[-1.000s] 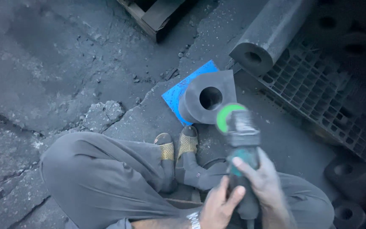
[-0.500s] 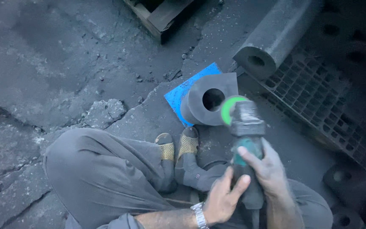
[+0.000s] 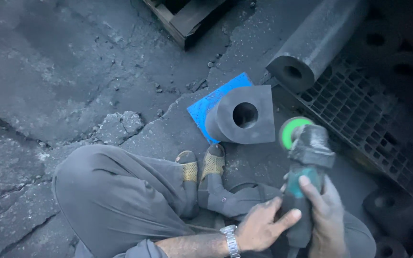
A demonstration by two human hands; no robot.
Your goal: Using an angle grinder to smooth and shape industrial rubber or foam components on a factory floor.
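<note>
Both hands (image 3: 292,220) wrapped rnd angle grinder (image 3: 304,167), fingers closed.

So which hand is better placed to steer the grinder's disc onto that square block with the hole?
Probably the right hand: it wraps the angle grinder body just behind the head, nearest the square block. The left hand only steadies the rear grip.

Right hand (image 3: 328,217) hides grinder (image 3: 307,162) body; wrist cropped.
</note>
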